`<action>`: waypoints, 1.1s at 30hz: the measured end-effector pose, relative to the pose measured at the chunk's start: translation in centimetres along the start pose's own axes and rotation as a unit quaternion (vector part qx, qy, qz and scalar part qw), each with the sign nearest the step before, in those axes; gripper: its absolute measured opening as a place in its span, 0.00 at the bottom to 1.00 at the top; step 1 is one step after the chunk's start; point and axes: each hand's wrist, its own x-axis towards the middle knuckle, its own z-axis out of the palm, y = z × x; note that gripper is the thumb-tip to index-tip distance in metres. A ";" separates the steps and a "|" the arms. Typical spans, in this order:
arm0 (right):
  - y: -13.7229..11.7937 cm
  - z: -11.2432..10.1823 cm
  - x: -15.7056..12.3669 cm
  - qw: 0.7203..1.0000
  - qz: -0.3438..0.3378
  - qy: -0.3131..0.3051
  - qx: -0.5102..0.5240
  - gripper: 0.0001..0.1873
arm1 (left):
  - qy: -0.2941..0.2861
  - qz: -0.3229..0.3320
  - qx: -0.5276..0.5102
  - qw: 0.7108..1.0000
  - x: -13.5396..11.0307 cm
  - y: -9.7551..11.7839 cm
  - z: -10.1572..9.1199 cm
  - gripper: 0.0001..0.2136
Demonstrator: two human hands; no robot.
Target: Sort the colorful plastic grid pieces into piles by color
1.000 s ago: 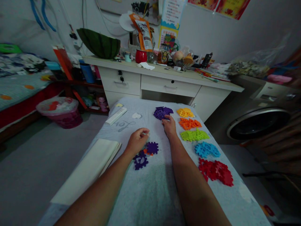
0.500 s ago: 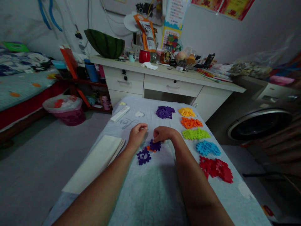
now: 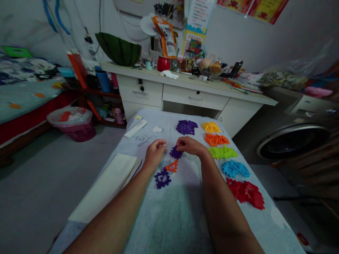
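My right hand [image 3: 188, 145] pinches a purple notched square tile [image 3: 176, 152] by its upper right edge, above the cloth-covered table. To its left, my left hand [image 3: 155, 151] is closed with curled fingers; whatever they hold, if anything, is hidden. Nearer to me lies an orange triangular frame piece [image 3: 172, 166]. Its lower left corner meets a purple square piece [image 3: 162, 178] with cut-outs; I cannot tell whether the two are joined.
Purple pieces [image 3: 186, 127] are heaped at the back. Yellow [image 3: 211, 127], orange [image 3: 216, 139], green [image 3: 224, 152], blue [image 3: 235, 168] and red [image 3: 246, 192] piles line the right side. A folded cream cloth [image 3: 106, 187] and a white box [image 3: 136, 129] lie left.
My right hand has lifted the purple tile away from the orange triangle, which now shows in full. My left hand has barely moved.
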 end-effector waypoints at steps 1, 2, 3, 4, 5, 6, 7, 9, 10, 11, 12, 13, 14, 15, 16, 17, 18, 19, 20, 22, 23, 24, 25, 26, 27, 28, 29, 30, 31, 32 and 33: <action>0.3 -0.2 0.0 0.999 -0.004 0.043 -0.002 0.02 | 0.001 -0.001 0.000 1.000 0.0 0.0 0.0 0.14; 0.5 -0.4 0.1 0.995 -0.007 0.095 -0.014 0.02 | 0.001 -0.001 0.000 1.000 0.0 0.0 0.0 0.14; 0.8 -0.6 0.3 0.988 -0.009 0.150 -0.034 0.03 | -0.001 -0.001 -0.001 1.000 0.0 0.0 0.0 0.13; 1.1 -0.7 0.4 0.977 -0.009 0.203 -0.058 0.03 | -0.002 0.001 -0.001 1.000 0.0 0.0 0.0 0.13; 1.4 -0.7 0.6 0.964 -0.008 0.251 -0.082 0.03 | -0.004 0.003 -0.002 1.000 0.0 -0.1 0.0 0.13; 1.8 -0.8 0.8 0.951 -0.005 0.293 -0.101 0.03 | -0.004 0.005 -0.001 1.000 0.0 -0.1 0.0 0.13; 2.1 -0.8 1.0 0.939 -0.001 0.326 -0.113 0.03 | -0.003 0.005 0.000 1.000 0.0 -0.2 0.0 0.12; 2.9 -0.7 1.4 0.920 0.011 0.373 -0.118 0.04 | -0.001 0.001 0.002 1.000 0.0 -0.2 0.1 0.12; 3.4 -0.7 1.7 0.912 0.016 0.393 -0.114 0.04 | -0.001 -0.002 0.004 1.000 0.0 -0.2 0.1 0.12; 3.8 -0.8 2.0 0.905 0.019 0.411 -0.109 0.05 | -0.003 -0.002 0.005 1.000 0.0 -0.2 0.1 0.12; 4.2 -0.9 2.3 0.898 0.021 0.426 -0.104 0.06 | -0.004 -0.002 0.006 1.000 0.0 -0.3 0.1 0.12; 4.5 -1.1 2.7 0.891 0.022 0.442 -0.101 0.07 | -0.006 0.000 0.006 1.000 0.0 -0.3 0.1 0.12; 4.8 -1.3 3.1 0.884 0.025 0.456 -0.099 0.09 | -0.009 0.002 0.006 1.000 0.0 -0.3 0.1 0.13; 5.1 -1.7 3.7 0.877 0.029 0.469 -0.100 0.10 | -0.010 0.004 0.007 1.000 0.1 -0.4 0.1 0.13; 5.3 -2.1 4.2 0.870 0.035 0.480 -0.103 0.11 | -0.012 0.004 0.007 1.000 0.1 -0.4 0.1 0.13; 5.5 -2.5 4.8 0.864 0.043 0.489 -0.107 0.12 | -0.013 0.003 0.007 1.000 0.1 -0.4 0.1 0.13; 5.7 -3.0 5.5 0.860 0.050 0.495 -0.112 0.13 | -0.013 0.002 0.006 1.000 0.1 -0.4 0.1 0.13; 5.9 -3.4 6.1 0.856 0.058 0.500 -0.117 0.13 | -0.014 0.001 0.005 1.000 0.1 -0.4 0.1 0.13; 6.0 -3.8 6.7 0.854 0.066 0.501 -0.119 0.14 | -0.014 0.001 0.004 1.000 0.1 -0.4 0.1 0.13; 6.4 -4.3 7.7 0.853 0.082 0.501 -0.119 0.15 | -0.016 0.002 0.000 1.000 0.1 -0.3 0.1 0.13; 6.7 -4.4 8.1 0.855 0.090 0.497 -0.117 0.15 | -0.018 0.002 0.000 1.000 0.1 -0.3 0.1 0.13; 6.9 -4.5 8.5 0.857 0.098 0.493 -0.115 0.16 | -0.020 0.002 0.001 1.000 0.0 -0.2 0.1 0.14; 7.2 -4.4 8.8 0.859 0.102 0.488 -0.113 0.16 | -0.021 0.002 0.001 1.000 0.0 -0.2 0.0 0.14; 7.5 -4.3 8.9 0.863 0.105 0.481 -0.113 0.17 | -0.021 0.001 0.002 1.000 0.0 -0.1 0.0 0.14; 7.7 -4.2 9.1 0.868 0.106 0.472 -0.115 0.17 | -0.021 0.000 0.002 1.000 0.0 -0.1 0.1 0.14; 7.9 -4.1 9.1 0.873 0.106 0.461 -0.118 0.18 | -0.021 -0.001 0.000 1.000 0.0 -0.1 0.1 0.13; 8.1 -3.9 9.1 0.879 0.105 0.449 -0.122 0.19 | -0.021 -0.002 -0.002 1.000 0.0 0.0 0.1 0.13; 8.2 -3.8 9.0 0.885 0.103 0.437 -0.126 0.20 | -0.021 -0.003 -0.004 1.000 0.0 0.1 0.1 0.13; 8.2 -3.6 8.8 0.890 0.101 0.427 -0.127 0.21 | -0.022 -0.003 -0.006 1.000 0.0 0.1 0.1 0.13; 8.3 -3.5 8.5 0.892 0.099 0.422 -0.126 0.22 | -0.023 -0.003 -0.006 1.000 0.0 0.1 0.1 0.13; 8.2 -3.3 8.2 0.893 0.096 0.421 -0.124 0.23 | -0.023 -0.003 -0.006 1.000 0.0 0.1 0.1 0.13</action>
